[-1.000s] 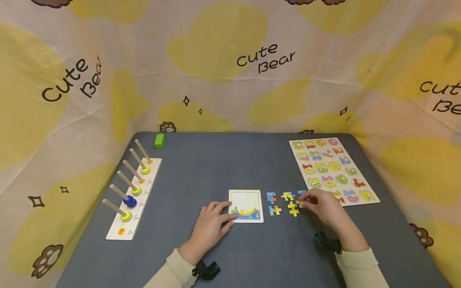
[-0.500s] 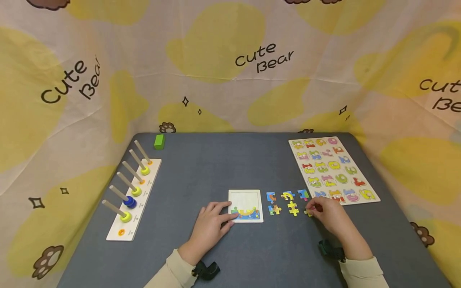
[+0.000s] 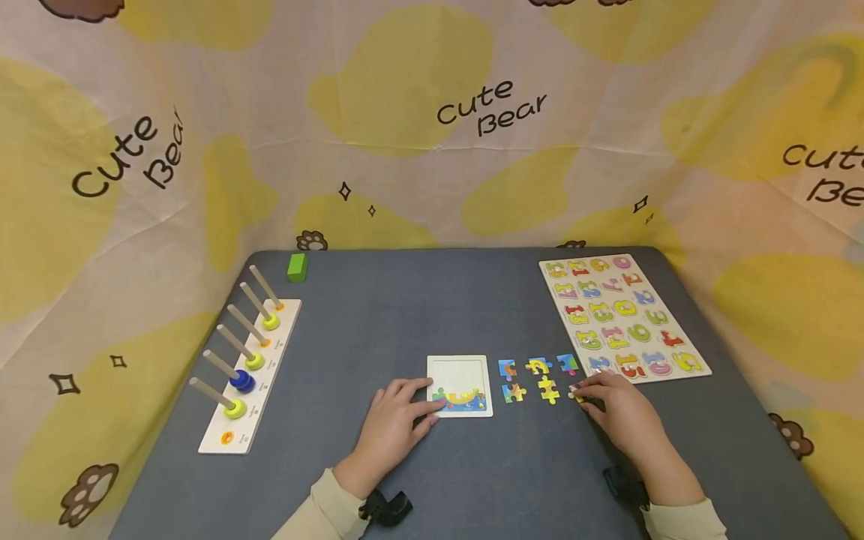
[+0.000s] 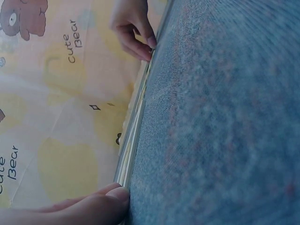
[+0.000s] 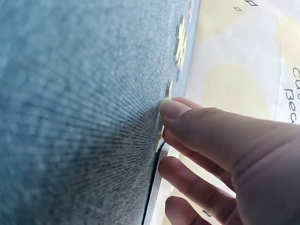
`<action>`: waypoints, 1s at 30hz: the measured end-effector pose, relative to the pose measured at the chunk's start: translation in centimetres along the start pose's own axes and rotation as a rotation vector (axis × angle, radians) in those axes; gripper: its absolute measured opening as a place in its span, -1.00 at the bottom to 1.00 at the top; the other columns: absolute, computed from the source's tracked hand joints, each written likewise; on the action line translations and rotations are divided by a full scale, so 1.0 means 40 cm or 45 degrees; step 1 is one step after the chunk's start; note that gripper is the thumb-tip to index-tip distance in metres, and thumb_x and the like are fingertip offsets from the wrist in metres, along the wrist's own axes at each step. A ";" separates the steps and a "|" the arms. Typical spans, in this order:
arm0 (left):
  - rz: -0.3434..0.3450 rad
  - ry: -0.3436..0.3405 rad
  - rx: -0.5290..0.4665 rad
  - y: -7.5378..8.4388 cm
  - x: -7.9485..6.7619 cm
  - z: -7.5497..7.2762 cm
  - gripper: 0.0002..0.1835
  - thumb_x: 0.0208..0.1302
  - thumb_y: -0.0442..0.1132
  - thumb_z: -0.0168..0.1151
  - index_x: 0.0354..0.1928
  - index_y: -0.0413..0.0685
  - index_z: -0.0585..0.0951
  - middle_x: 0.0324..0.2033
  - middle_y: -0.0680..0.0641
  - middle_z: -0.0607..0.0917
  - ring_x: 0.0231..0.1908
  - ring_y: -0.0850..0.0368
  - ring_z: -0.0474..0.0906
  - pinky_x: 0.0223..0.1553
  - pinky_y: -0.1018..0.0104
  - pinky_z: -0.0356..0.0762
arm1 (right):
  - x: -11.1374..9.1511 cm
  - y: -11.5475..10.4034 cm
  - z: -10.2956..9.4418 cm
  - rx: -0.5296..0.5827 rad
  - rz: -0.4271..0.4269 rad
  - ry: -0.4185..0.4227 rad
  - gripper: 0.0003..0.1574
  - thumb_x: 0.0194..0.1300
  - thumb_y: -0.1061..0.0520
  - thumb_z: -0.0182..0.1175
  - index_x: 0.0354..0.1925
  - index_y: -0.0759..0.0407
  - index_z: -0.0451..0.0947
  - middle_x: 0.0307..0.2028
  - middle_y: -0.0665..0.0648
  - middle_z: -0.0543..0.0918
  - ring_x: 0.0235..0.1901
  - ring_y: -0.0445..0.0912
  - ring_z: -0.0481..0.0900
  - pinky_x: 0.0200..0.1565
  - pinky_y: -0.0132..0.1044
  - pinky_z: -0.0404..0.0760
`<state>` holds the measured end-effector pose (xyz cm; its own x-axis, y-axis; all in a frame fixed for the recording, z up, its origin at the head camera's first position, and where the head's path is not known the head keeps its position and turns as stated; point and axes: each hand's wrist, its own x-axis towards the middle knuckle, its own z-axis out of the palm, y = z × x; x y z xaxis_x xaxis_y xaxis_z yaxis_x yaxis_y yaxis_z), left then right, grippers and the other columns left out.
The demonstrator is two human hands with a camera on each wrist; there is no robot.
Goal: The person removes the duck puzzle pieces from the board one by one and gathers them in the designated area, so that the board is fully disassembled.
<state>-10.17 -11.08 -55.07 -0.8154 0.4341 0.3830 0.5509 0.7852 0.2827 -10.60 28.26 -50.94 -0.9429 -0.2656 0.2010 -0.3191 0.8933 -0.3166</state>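
Note:
In the head view, my left hand (image 3: 396, 421) rests at the left side of a small white puzzle tray (image 3: 456, 362), fingers fairly straight and touching its rim and lower left corner. A strip of joined colourful pieces (image 3: 466, 400) fills the tray's lower part. To the right, my right hand (image 3: 624, 409) pinches a small puzzle piece (image 3: 574, 393) at table level; the right wrist view shows the thumb (image 5: 176, 110) against the piece's edge, with the fingers partly hidden behind. Several loose puzzle pieces (image 3: 549, 390) lie in two rows between tray and right hand.
A number puzzle board (image 3: 637, 356) lies just beyond my right hand. At the left, a white peg board (image 3: 223, 442) carries upright pegs with yellow and blue rings. A green block (image 3: 297, 268) stands near the table's back left corner. Printed cloth (image 3: 405, 187) surrounds the table.
My right hand has moved right and slightly nearer, bringing its yellowish piece to the lower row's right end and uncovering a blue piece above. The left hand stays on the tray.

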 end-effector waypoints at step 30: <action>-0.011 -0.018 0.020 -0.001 -0.001 0.003 -0.70 0.29 0.01 0.52 0.06 0.33 0.83 0.27 0.03 0.62 0.20 -0.04 0.50 -0.11 0.05 0.42 | 0.016 -0.013 -0.007 -0.061 -0.040 0.006 -0.69 0.04 0.36 0.60 -0.21 0.13 0.83 -0.12 0.14 0.75 -0.05 0.15 0.68 0.05 0.14 0.61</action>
<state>-10.16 -11.08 -55.19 -0.8225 0.4334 0.3683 0.5412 0.7957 0.2721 -11.01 27.73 -50.38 -0.9319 -0.2923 0.2149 -0.3437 0.9008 -0.2654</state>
